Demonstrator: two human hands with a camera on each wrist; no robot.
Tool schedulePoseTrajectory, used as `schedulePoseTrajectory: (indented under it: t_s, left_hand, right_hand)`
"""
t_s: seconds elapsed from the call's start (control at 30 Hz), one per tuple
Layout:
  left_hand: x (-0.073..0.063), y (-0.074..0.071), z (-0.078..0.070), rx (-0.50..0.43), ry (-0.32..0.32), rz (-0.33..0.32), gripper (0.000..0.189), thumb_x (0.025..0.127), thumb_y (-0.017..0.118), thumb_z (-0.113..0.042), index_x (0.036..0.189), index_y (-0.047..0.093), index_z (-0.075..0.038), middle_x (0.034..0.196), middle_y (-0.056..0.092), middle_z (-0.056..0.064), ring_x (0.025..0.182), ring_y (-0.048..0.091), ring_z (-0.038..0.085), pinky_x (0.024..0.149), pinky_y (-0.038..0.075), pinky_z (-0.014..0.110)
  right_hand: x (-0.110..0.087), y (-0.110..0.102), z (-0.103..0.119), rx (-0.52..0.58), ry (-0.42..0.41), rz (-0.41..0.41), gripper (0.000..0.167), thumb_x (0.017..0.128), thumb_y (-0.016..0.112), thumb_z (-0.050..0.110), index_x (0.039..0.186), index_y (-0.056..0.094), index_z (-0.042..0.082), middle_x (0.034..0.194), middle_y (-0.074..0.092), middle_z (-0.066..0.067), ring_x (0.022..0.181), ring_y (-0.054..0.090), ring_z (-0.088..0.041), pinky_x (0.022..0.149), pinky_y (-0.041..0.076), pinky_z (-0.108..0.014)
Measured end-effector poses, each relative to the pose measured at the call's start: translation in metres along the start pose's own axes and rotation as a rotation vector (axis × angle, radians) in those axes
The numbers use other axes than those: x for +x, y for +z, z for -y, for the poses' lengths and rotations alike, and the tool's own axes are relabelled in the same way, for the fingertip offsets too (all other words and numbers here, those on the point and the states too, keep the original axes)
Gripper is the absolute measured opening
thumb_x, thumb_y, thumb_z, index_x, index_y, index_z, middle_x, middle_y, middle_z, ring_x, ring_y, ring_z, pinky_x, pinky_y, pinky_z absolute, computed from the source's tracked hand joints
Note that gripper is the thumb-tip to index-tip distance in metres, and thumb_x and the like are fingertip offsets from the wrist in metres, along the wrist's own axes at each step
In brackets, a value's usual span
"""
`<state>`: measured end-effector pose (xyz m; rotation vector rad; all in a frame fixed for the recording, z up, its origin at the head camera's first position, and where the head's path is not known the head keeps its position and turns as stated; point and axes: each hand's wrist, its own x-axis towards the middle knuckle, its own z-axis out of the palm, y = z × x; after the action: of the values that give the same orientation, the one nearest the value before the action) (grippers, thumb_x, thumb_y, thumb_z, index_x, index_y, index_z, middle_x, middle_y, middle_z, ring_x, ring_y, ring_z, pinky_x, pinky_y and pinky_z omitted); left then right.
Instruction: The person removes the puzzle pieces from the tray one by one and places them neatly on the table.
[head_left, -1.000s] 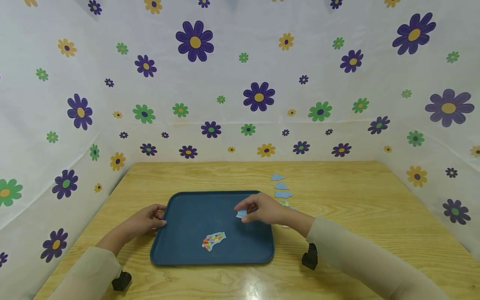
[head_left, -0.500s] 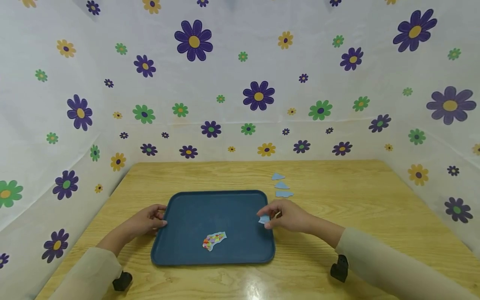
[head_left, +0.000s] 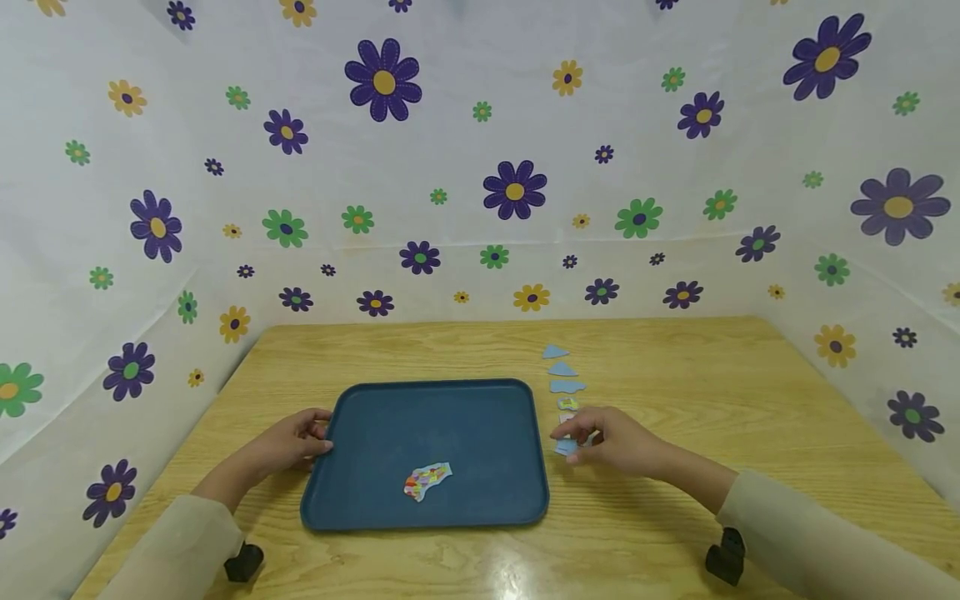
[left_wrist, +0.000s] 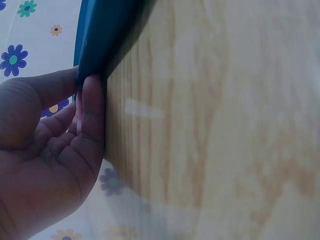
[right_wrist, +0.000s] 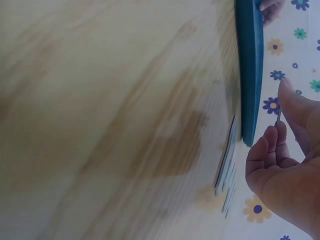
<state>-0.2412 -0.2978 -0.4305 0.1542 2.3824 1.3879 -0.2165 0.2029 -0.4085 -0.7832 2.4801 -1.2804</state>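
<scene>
My left hand (head_left: pixel 288 437) grips the left rim of a dark blue tray (head_left: pixel 375 417), thumb on the rim and fingers lower down. In the left wrist view, thumb and forefinger close on the tray's edge (left_wrist: pixel 92 47). My right hand (head_left: pixel 618 442) is just right of the tray, over the table. Between its thumb and fingers it pinches a thin light-blue puzzle piece (head_left: pixel 564 448), edge-on in the right wrist view. A multicoloured puzzle piece (head_left: pixel 427 478) with a pale border lies on the tray, low and near the middle.
Light-blue puzzle pieces (head_left: pixel 562 368) form a column on the wooden table (head_left: pixel 675 367) right of the tray. Lower in it lies a yellow-green piece (head_left: pixel 567 403); the right hand partly hides the bottom end. Flower-printed cloth (head_left: pixel 450 150) encloses the back and sides.
My right hand has carried the light-blue piece from above the tray to the right, past its rim to the column's lower end. The left hand and tray have stayed put.
</scene>
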Motion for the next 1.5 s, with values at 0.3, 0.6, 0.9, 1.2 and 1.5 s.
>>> schedulePoseTrajectory:
  t_s: [0.3, 0.6, 0.9, 1.2, 1.5]
  left_hand:
    - [-0.001, 0.001, -0.002, 0.007, -0.002, -0.004, 0.054, 0.096, 0.059, -0.004, 0.141, 0.032, 0.010, 0.098, 0.043, 0.013, 0.081, 0.050, 0.024, 0.067, 0.048, 0.037]
    - [-0.002, 0.001, -0.003, 0.009, 0.001, -0.005, 0.054, 0.096, 0.059, -0.004, 0.141, 0.032, 0.010, 0.099, 0.043, 0.013, 0.083, 0.050, 0.024, 0.068, 0.048, 0.037]
    - [-0.002, 0.002, -0.004, 0.008, -0.003, -0.014, 0.054, 0.096, 0.059, -0.004, 0.141, 0.033, 0.010, 0.098, 0.043, 0.013, 0.083, 0.050, 0.024, 0.068, 0.048, 0.037]
    - [-0.002, 0.002, -0.001, -0.001, 0.007, -0.015, 0.052, 0.096, 0.059, -0.003, 0.140, 0.034, 0.010, 0.098, 0.044, 0.014, 0.081, 0.050, 0.024, 0.068, 0.048, 0.037]
    - [-0.003, 0.002, -0.001, -0.006, 0.015, -0.008, 0.054, 0.096, 0.059, -0.003, 0.140, 0.033, 0.010, 0.098, 0.045, 0.014, 0.081, 0.050, 0.024, 0.067, 0.048, 0.038]
  right_hand:
    - [-0.014, -0.005, -0.012, 0.023, 0.025, -0.008, 0.031, 0.084, 0.076, 0.009, 0.115, 0.070, 0.005, 0.095, 0.061, -0.005, 0.077, 0.048, -0.017, 0.065, 0.044, -0.025]
    - [-0.023, -0.008, -0.016, 0.017, 0.041, -0.011, 0.029, 0.083, 0.076, 0.009, 0.112, 0.072, 0.006, 0.095, 0.060, -0.003, 0.084, 0.050, -0.021, 0.070, 0.045, -0.026]
    - [-0.024, -0.004, -0.025, -0.014, 0.010, -0.026, 0.027, 0.082, 0.077, 0.009, 0.109, 0.075, 0.008, 0.095, 0.061, 0.000, 0.084, 0.053, -0.017, 0.073, 0.047, -0.026]
    - [-0.024, 0.001, -0.025, -0.019, 0.016, -0.021, 0.029, 0.081, 0.079, 0.008, 0.109, 0.075, 0.006, 0.091, 0.059, -0.002, 0.083, 0.052, -0.017, 0.072, 0.046, -0.025]
    - [-0.023, 0.003, -0.023, 0.005, 0.033, -0.022, 0.029, 0.080, 0.079, 0.009, 0.109, 0.075, 0.008, 0.093, 0.059, -0.002, 0.081, 0.049, -0.018, 0.068, 0.043, -0.025]
